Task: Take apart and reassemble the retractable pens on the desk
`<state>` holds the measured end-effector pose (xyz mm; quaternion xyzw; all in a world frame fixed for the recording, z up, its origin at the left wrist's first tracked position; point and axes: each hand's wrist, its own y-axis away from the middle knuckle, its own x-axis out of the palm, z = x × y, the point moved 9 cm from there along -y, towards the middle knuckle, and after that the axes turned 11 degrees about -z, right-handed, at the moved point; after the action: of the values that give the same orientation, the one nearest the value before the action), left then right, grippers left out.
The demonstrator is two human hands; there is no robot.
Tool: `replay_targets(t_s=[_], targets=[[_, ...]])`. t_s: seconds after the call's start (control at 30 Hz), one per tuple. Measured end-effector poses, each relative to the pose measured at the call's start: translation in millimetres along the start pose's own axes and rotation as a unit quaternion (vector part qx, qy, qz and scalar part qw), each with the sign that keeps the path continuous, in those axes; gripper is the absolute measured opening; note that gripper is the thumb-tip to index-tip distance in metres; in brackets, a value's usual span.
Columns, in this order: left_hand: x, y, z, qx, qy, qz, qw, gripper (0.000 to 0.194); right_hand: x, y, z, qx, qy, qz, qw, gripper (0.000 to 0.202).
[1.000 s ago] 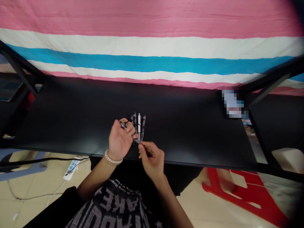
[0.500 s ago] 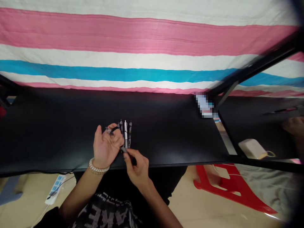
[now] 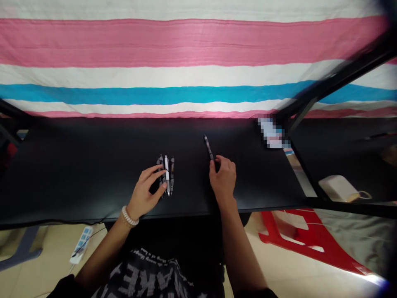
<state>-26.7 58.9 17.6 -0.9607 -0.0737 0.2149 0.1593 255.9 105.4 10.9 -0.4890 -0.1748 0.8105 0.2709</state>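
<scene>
My left hand (image 3: 148,193) lies over a small group of pens near the front of the black desk (image 3: 93,165). Its fingers are spread, with thumb and fingertips at the white pen (image 3: 166,163). Dark pens lie on both sides of that one; the dark pen (image 3: 172,176) to its right is uncovered, and those on the left are partly hidden by my fingers. Farther right, my right hand (image 3: 223,176) is closed on the lower end of a dark click pen (image 3: 208,145), which points away from me at a slant, close to the desk top.
A pixelated, phone-like object (image 3: 272,131) lies at the desk's back right corner by a black frame bar (image 3: 338,78). On the neighbouring desk sits a white adapter box (image 3: 338,188). Below are a red plastic stool (image 3: 279,231) and a power strip (image 3: 81,244). Striped cloth (image 3: 186,45) hangs behind.
My hands have separated. The right has moved right with a dark pen, while the left has turned from palm up to palm down over the pens.
</scene>
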Motion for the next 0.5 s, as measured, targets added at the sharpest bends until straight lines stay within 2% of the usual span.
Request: replay_targets(t_s=[0.07,0.13,0.17,0.23,0.27,0.37,0.5], targets=[[6.0,2.4,-7.0,0.049,-0.046,0.012,0.998,0.040,-8.1,8.7,12.0,0.005,-0.007,-0.019,1.000,0.030],[12.9,4.8,-11.0,0.083,-0.095,0.035,0.991,0.037,-13.0,24.6,31.2,0.015,-0.054,-0.008,0.998,0.028],[16.1,5.9,-11.8,0.095,-0.120,0.048,0.987,0.035,-8.6,35.5,45.0,0.015,-0.110,0.038,0.993,0.025],[19.9,7.1,-11.9,0.110,-0.158,0.063,0.979,0.030,6.4,63.0,77.7,0.007,-0.219,0.171,0.961,0.023],[20.2,7.1,-11.6,0.114,-0.169,0.062,0.977,0.028,10.0,74.6,91.5,-0.001,-0.240,0.209,0.948,0.023],[18.6,6.0,-10.5,0.116,-0.174,0.050,0.977,0.027,15.1,93.0,116.8,-0.051,-0.195,0.240,0.950,0.024],[17.7,5.0,-11.5,0.119,-0.164,0.039,0.978,0.026,19.9,92.4,120.5,-0.082,-0.123,0.251,0.957,0.020]])
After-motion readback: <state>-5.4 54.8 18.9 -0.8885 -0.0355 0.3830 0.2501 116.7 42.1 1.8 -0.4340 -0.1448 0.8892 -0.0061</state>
